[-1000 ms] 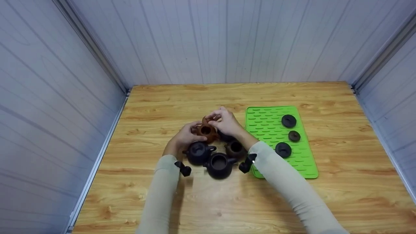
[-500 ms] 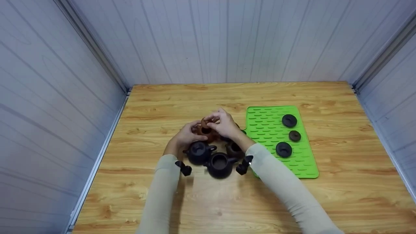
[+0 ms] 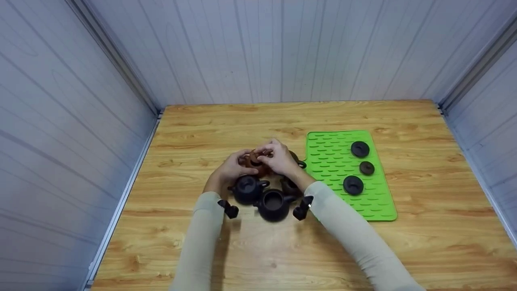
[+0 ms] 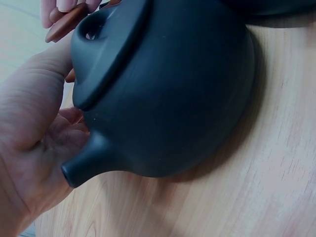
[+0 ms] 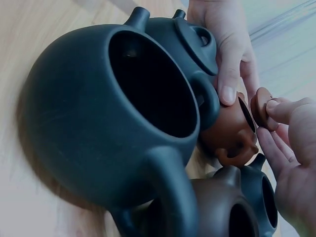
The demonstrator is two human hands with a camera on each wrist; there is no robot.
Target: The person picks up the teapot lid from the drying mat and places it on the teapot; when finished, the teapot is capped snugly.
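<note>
Red lid (image 5: 261, 112) pinched by right hand (image 3: 278, 158), unseated over red pot (image 5: 222, 129), which left hand (image 3: 229, 168) grips. One black pot (image 3: 246, 195) lidded; three other pots (image 3: 272, 215) open, three lids (image 3: 353, 185) on mat (image 3: 327, 155).

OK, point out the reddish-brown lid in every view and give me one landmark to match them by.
Head: the reddish-brown lid is near the centre, pinched by the right hand.
Left wrist: the reddish-brown lid is at the upper left.
Right wrist: the reddish-brown lid is right of centre.
Shared landmark: the lidded black teapot, large in the left wrist view, top centre in the right wrist view.
</note>
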